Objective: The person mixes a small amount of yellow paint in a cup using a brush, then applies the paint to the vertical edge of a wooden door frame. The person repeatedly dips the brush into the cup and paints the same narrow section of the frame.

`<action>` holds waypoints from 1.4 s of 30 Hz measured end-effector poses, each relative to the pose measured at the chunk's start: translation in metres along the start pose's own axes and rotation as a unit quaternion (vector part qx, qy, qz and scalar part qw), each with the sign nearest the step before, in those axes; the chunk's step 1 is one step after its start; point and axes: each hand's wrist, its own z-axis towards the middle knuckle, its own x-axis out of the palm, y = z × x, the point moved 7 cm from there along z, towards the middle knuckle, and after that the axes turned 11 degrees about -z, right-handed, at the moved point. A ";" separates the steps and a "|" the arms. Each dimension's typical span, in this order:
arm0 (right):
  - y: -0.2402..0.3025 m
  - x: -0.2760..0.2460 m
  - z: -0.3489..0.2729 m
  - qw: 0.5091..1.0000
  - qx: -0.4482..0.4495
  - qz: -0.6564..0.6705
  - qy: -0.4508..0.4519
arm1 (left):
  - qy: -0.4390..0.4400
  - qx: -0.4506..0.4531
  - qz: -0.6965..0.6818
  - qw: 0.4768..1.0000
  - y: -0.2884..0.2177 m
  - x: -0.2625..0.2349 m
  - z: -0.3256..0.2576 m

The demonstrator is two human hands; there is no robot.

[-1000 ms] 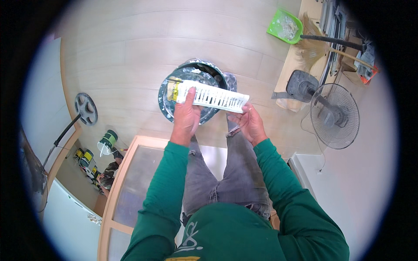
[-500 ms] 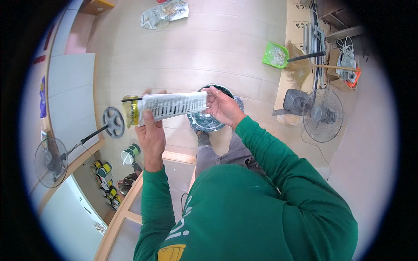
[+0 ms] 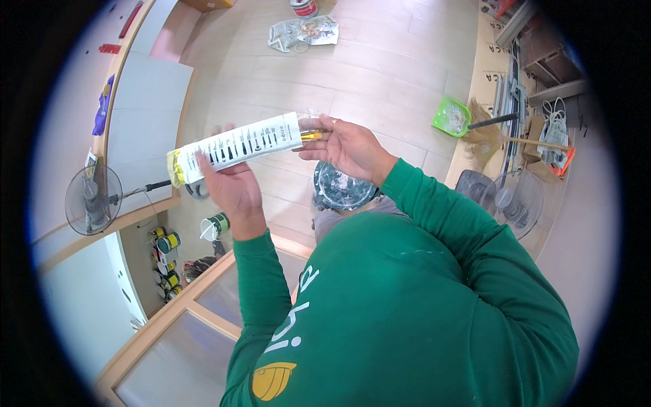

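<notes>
My left hand (image 3: 236,193) is closed round a long white brush packet (image 3: 251,139), its thumb on the near face. Rows of black brush shapes are printed on that face, and its left end is yellow. At the packet's right end, clear plastic and the golden tip of a slim brush (image 3: 312,136) stick out. The fingers of my right hand (image 3: 354,148) close on this end, partly hiding what they pinch. Below my right hand a dark bucket (image 3: 344,190) with white smears stands on the floor.
Right of me are a green dustpan (image 3: 451,117), a broom (image 3: 485,132) and a standing fan (image 3: 519,203). Another fan (image 3: 93,199) stands at the left, near several paint cans (image 3: 168,243). Far ahead, a plastic bag (image 3: 305,32) lies beside a red-and-white can (image 3: 303,8).
The packet has tilted, its right end now higher, and turned to show its printed face more fully. The brush tip has come into view at my right fingers. My view has shifted.
</notes>
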 end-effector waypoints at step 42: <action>0.027 -0.031 -0.047 0.976 -0.048 -0.161 -0.140 | -0.133 -0.113 -0.095 0.980 0.041 -0.080 -0.020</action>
